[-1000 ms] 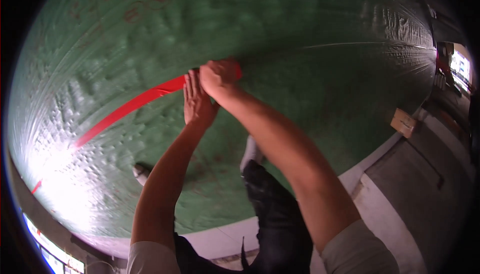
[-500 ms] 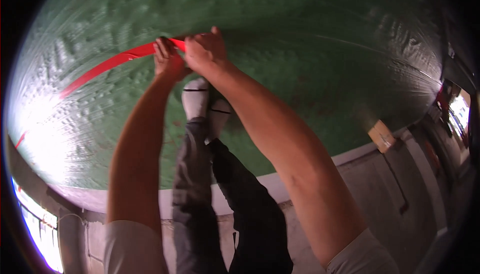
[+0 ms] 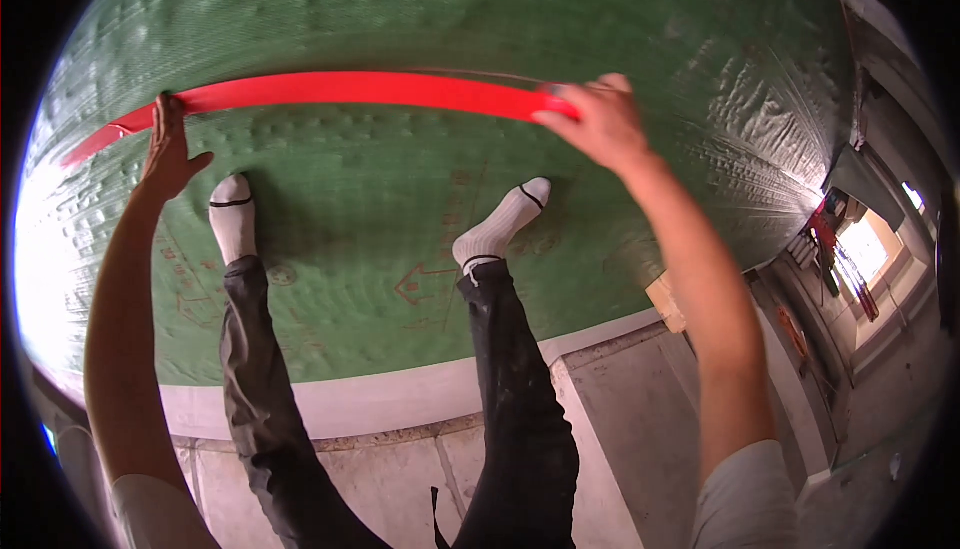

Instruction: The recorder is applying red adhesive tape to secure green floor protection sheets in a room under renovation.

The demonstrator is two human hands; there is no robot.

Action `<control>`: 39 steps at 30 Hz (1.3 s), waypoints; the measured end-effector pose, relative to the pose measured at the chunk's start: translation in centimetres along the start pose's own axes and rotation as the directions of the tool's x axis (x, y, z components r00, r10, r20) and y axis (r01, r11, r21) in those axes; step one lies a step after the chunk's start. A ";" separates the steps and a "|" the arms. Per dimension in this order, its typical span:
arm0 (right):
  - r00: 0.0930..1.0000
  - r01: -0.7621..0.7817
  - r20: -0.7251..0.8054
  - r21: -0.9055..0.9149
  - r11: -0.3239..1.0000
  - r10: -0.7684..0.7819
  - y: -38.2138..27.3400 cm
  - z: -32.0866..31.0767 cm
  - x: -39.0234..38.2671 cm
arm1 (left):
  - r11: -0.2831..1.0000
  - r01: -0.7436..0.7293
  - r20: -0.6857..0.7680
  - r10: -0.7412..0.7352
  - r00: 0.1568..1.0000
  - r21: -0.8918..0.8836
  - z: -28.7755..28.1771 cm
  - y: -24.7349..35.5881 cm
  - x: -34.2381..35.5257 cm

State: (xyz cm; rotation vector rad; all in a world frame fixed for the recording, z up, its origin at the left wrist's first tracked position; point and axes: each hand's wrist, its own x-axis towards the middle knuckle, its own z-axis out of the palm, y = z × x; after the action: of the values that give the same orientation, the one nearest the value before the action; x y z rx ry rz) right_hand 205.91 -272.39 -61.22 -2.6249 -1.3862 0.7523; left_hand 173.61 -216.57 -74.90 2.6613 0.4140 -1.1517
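Note:
A strip of red tape point(image 3: 370, 92) runs across the wrinkled green sheeting point(image 3: 350, 179) in front of my feet, curving down toward the bright glare at the far left. My left hand point(image 3: 168, 149) lies across the tape on the left, fingers stretched and pressing on it, thumb held apart. At the tape's right end my right hand point(image 3: 605, 121) is closed on the red tape, thumb toward me; motion blurs its fingers, and whether a roll is inside the grip cannot be made out. Between my hands the tape spans in one wide, smooth band.
My feet in white socks point(image 3: 235, 219) stand apart on the sheeting, just nearer than the tape. A pale border point(image 3: 400, 399) edges the sheeting near me, with concrete below. A tan block point(image 3: 665, 301) sits by that edge at right, and a bright opening point(image 3: 865, 249) lies beyond.
My hands were close together on the tape and are now wide apart, the right one having gone right with more tape stretched out. My feet have also moved apart.

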 end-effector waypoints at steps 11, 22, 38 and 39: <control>0.851 -0.426 0.197 -0.282 0.860 0.486 14.6 2.0 -6.6 | 0.999 -0.047 -0.037 0.048 0.998 0.018 2.3 -4.8 0.6; 0.698 -0.529 0.309 -0.386 0.756 0.646 13.1 5.4 -3.5 | 0.994 -0.096 -0.154 0.087 0.984 -0.049 3.0 -4.3 -0.4; 0.708 -0.564 0.302 -0.303 0.768 0.639 14.3 6.6 -3.9 | 0.939 -0.019 -0.713 -0.248 0.656 -0.344 6.3 28.5 3.8; 0.711 -0.565 0.299 -0.296 0.770 0.637 14.2 6.9 -3.9 | 0.944 -0.062 -0.691 -0.191 0.697 -0.324 6.2 32.1 3.8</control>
State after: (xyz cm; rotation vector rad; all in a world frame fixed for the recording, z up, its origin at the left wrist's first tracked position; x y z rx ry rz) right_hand 211.63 -284.86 -69.86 -3.2522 -0.6082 1.3289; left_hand 182.68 -247.91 -79.27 2.6865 0.7499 0.0415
